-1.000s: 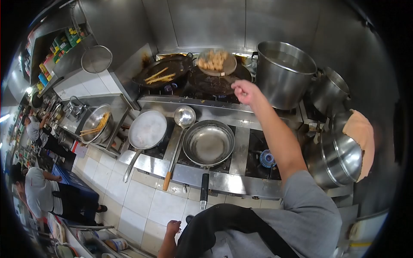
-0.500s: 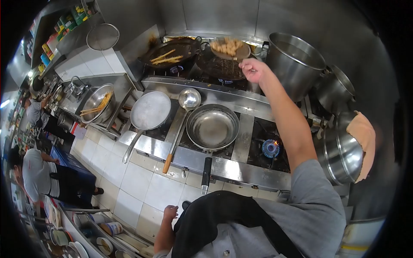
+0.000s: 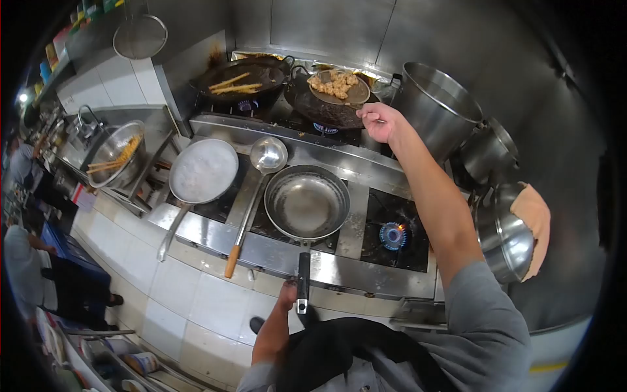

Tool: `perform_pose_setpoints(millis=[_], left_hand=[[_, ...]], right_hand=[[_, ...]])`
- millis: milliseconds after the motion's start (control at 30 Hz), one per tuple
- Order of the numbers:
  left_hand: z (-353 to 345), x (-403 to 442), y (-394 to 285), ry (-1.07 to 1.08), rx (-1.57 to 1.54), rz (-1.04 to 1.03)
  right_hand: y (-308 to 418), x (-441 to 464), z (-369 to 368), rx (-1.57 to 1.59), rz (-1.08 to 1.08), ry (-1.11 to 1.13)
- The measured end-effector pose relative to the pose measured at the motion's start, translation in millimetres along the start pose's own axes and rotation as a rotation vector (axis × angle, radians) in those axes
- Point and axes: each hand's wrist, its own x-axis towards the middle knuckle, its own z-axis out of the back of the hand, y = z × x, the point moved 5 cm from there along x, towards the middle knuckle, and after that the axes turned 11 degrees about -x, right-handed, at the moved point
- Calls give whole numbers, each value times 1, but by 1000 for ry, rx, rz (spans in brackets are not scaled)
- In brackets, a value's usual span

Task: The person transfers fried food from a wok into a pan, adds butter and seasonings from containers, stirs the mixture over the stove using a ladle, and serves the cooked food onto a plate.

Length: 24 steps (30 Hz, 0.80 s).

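My right hand [image 3: 381,121] is closed round the handle of a round strainer [image 3: 354,98] full of browned, lumpy pieces [image 3: 335,84]. The strainer is over the dark wok [image 3: 326,116] at the back of the stove. My left hand [image 3: 287,294] is low, beside the black handle [image 3: 303,277] of a wide metal pan [image 3: 307,201]; its fingers are partly hidden, and whether they touch the handle cannot be made out. That pan looks empty inside. A ladle [image 3: 268,155] with a wooden handle lies left of the pan.
A pan of whitish liquid [image 3: 204,171] is at left. Long yellow sticks lie in a second wok [image 3: 243,78]. A gas flame [image 3: 393,236] burns at right. Tall pots [image 3: 434,111] and a lidded pot with a cloth [image 3: 532,219] stand at right. A co-worker [image 3: 29,268] is far left.
My left hand has risen from low beside my body to the black pan handle. The strainer is now lower over the wok, still in my right hand. The view has shifted.
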Motion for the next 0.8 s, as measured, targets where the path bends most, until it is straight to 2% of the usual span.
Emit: perform_pose_setpoints(millis=[33,67,100,167,200,233,300,333,367,433,467,533,567,633,800], left_hand=[[-12,3,-12,234,52,-163],[-12,5,4,-87,-325,224],[-20,1,-1,-87,-328,229],[-1,16,13,-225,-124,114],[15,28,29,-319,95,79],[13,27,27,-316,101,74],[6,20,9,-469,677,-224],[8,23,15,-442,615,-73],[8,24,13,-440,612,-73],[26,38,37,-462,293,130],[33,44,45,-464,289,124],[38,56,50,-427,178,-41],[33,53,41,-427,173,-48],[19,33,18,-513,441,-102],[11,16,-1,-492,433,-48]], right_hand=[[3,1,3,20,7,18],[6,1,2,48,16,40],[12,-1,1,47,13,35],[33,-18,-18,45,61,112],[42,-23,-25,21,116,123],[47,-26,-27,25,122,125],[53,-30,-32,-3,189,100],[49,-30,-32,5,191,80],[42,-31,-32,2,192,78],[21,-32,-27,2,129,-14],[13,-24,-19,9,90,20],[-2,-21,-12,52,34,-27],[-7,-22,-13,51,28,-58],[-5,-18,-11,36,32,-40],[22,-24,-24,72,37,80]])
